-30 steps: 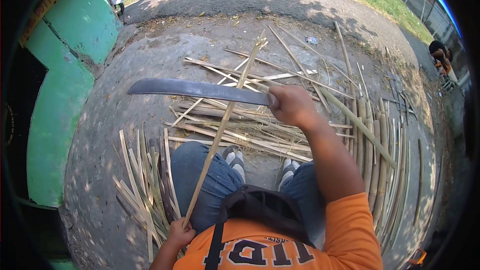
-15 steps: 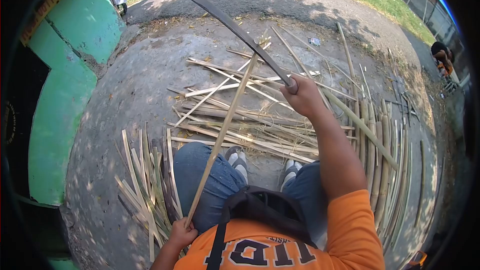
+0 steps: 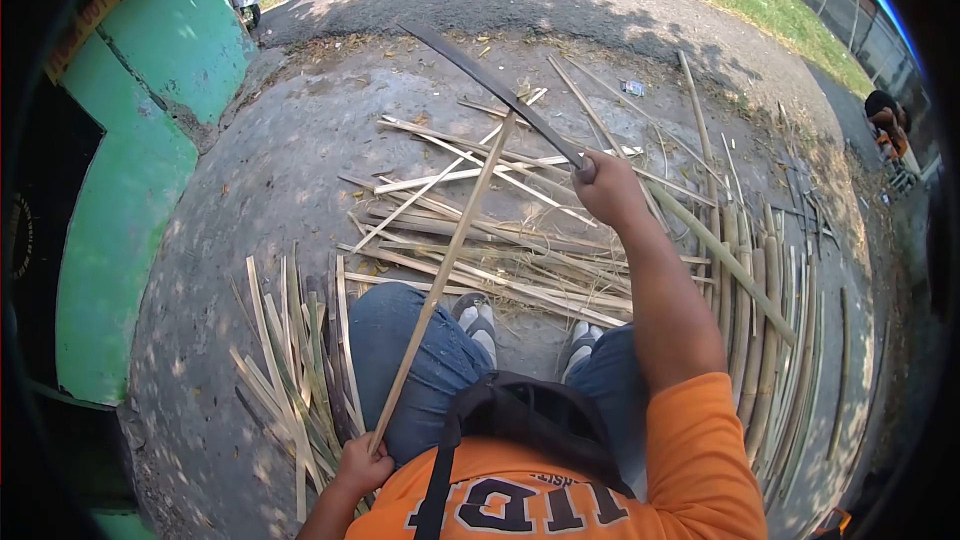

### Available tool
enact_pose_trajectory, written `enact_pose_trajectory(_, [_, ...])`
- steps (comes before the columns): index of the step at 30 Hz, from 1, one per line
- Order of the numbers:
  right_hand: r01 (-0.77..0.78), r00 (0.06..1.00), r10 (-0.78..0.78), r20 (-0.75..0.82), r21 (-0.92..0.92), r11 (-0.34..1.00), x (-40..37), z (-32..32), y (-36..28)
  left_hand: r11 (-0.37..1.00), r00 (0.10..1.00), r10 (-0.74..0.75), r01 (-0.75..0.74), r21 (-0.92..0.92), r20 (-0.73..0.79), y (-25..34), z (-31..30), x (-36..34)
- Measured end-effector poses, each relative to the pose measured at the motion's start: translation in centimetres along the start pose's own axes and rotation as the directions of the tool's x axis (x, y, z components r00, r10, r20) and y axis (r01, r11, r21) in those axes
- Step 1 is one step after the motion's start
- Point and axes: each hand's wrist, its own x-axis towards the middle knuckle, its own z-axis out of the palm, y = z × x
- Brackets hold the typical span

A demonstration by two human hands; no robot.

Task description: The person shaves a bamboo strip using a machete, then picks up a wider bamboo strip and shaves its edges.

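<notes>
My right hand is closed round the handle of a machete, its long dark blade reaching up and to the left. The blade crosses the far end of a bamboo strip. Low on the left, my left hand grips the near end of that strip, which slants up over my left knee. Beyond my feet, split bamboo strips lie in a loose, crossing heap. Another bundle of strips rests to the left of my left leg.
Round bamboo poles and thin strips lie lengthwise on the right. One longer bamboo pole slants across them. A green wall stands on the left. At the far right a person is bent low.
The machete blade has tipped slightly downward and to the right at its far end. My right hand has shifted a little; my left hand keeps its grip on the strip.
</notes>
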Motion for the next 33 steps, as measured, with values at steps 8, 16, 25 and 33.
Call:
enact_pose_trajectory(8, [0.088,0.996,-0.089,0.003,0.111,0.99,-1.9,-2.0,-3.4,1.0,1.0,-0.023,0.023,-0.016,0.015,0.7,0.1,0.2])
enact_pose_trajectory(16, [0.551,0.801,-0.498,0.332,-0.08,0.831,-3.4,-0.4,-6.9,1.0,1.0,-0.008,0.008,-0.015,0.013,-0.2,0.0,0.3])
enact_pose_trajectory(25, [-0.053,0.999,0.052,0.013,0.131,0.99,-0.6,0.8,-0.8,1.0,0.999,-0.014,0.014,0.012,0.041,1.2,-0.6,0.1])
enact_pose_trajectory(33, [0.392,0.913,-0.387,0.128,-0.02,0.92,-3.1,0.2,-5.8,0.998,0.997,-0.056,0.058,-0.034,0.055,1.3,-0.4,0.2])
